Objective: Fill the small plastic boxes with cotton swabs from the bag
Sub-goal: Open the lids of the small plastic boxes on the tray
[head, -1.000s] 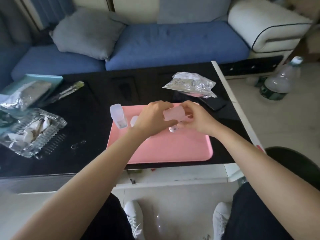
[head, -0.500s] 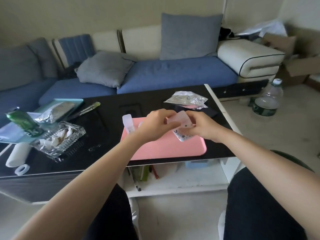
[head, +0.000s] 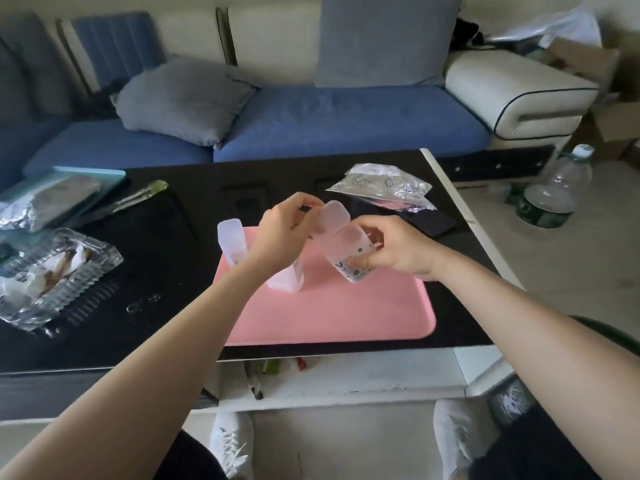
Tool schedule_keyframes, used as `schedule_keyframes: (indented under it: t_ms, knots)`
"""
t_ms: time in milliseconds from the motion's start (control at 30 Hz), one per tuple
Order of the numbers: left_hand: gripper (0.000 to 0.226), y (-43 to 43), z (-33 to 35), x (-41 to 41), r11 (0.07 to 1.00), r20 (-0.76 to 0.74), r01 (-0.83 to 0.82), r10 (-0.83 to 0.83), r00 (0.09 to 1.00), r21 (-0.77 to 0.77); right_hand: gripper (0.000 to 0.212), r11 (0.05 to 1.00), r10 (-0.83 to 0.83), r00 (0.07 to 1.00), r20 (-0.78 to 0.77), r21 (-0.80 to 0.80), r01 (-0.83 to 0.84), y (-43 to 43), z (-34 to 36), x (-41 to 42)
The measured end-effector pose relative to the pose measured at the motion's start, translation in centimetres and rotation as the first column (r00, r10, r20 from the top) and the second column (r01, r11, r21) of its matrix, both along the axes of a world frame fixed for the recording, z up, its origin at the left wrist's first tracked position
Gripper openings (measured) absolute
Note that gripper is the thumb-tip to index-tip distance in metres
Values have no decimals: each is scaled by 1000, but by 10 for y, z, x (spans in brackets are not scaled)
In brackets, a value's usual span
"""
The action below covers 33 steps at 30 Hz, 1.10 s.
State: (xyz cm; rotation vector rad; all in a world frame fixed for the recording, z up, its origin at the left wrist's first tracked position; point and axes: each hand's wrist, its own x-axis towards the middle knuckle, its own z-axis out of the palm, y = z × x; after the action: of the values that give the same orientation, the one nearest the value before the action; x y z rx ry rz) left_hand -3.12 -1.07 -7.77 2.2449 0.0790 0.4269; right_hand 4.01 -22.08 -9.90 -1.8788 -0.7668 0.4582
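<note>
Above the pink tray (head: pixel 346 313), my right hand (head: pixel 398 247) grips a small translucent plastic box (head: pixel 349 258) with printed spots, tilted to the left. My left hand (head: pixel 284 237) pinches its hinged lid (head: pixel 332 218), which stands swung open. Two more small translucent boxes stand on the tray: one (head: pixel 231 244) at its far left corner, another (head: pixel 287 280) partly hidden under my left wrist. The clear printed bag (head: pixel 381 187) lies on the black table behind the tray. I cannot make out any swabs.
A dark phone (head: pixel 429 221) lies right of the tray under the bag's edge. At the table's left are a clear glass dish (head: pixel 48 278), a foil packet on a teal tray (head: pixel 45 199) and a green-tipped tool (head: pixel 138 195). A water bottle (head: pixel 554 192) stands on the floor right.
The box's lid has swung open under my left fingers. My right hand has tilted the box and holds it a little lower. The camera has tipped upward since a second ago.
</note>
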Motion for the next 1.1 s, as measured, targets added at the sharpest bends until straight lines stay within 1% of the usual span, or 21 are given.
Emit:
schedule_keyframes:
  t_ms: [133, 200, 267, 367, 434, 501, 567, 634, 701, 734, 801, 868, 934, 968, 1035, 1101]
  knots:
    - [15, 19, -6, 21, 996, -26, -37, 39, 999, 82, 56, 995, 7, 995, 102, -101, 3, 21, -7, 19]
    - [19, 26, -9, 25, 994, -97, -27, 38, 995, 106, 60, 979, 49, 989, 137, -202, -21, 30, -10, 25]
    - [22, 31, -10, 24, 994, -181, -1, 21, 983, 110, 61, 966, 37, 985, 168, -257, 8, 33, -13, 26]
    - [25, 45, -11, 16, 993, -228, 30, -4, 974, 111, 52, 967, -97, 978, 185, -216, 136, 39, -29, 33]
    - [29, 55, -8, 7, 989, -283, 71, -32, 959, 127, 51, 959, -199, 959, 204, -160, 233, 41, -37, 37]
    - [42, 63, -7, -4, 974, -361, 155, -87, 928, 163, 49, 944, -289, 938, 192, -106, 313, 45, -43, 37]
    - [58, 67, -6, -12, 945, -422, 241, -129, 897, 223, 42, 920, -353, 919, 173, -112, 374, 49, -47, 37]
    - [66, 67, -8, -15, 924, -430, 270, -135, 893, 270, 35, 913, -382, 918, 105, -112, 393, 52, -55, 39]
    - [60, 64, -11, -14, 909, -409, 269, -124, 904, 319, 34, 909, -396, 918, 21, -130, 395, 53, -61, 40]
    - [55, 63, -13, -12, 901, -390, 263, -117, 913, 345, 36, 907, -400, 916, -12, -145, 395, 54, -63, 40]
    - [46, 62, -14, -9, 916, -346, 209, -84, 934, 343, 50, 889, -439, 898, -31, -163, 429, 55, -61, 39]
    - [38, 62, -11, -7, 967, -296, 109, -37, 955, 232, 60, 833, -544, 839, -4, -129, 539, 55, -53, 33]
    - [34, 63, -8, -4, 999, -252, 37, -33, 967, 12, 53, 762, -648, 762, -11, 0, 648, 53, -40, 22]
    - [33, 64, -8, -4, 993, -240, 18, -46, 970, -119, 46, 748, -659, 751, -45, 63, 660, 53, -35, 15]
    - [34, 65, -6, -3, 953, -219, 10, -80, 972, -304, 41, 763, -623, 772, -126, 120, 635, 50, -23, 6]
    - [38, 65, -6, -2, 920, -206, 19, -108, 973, -391, 48, 828, -498, 829, -256, 144, 542, 44, -15, 1]
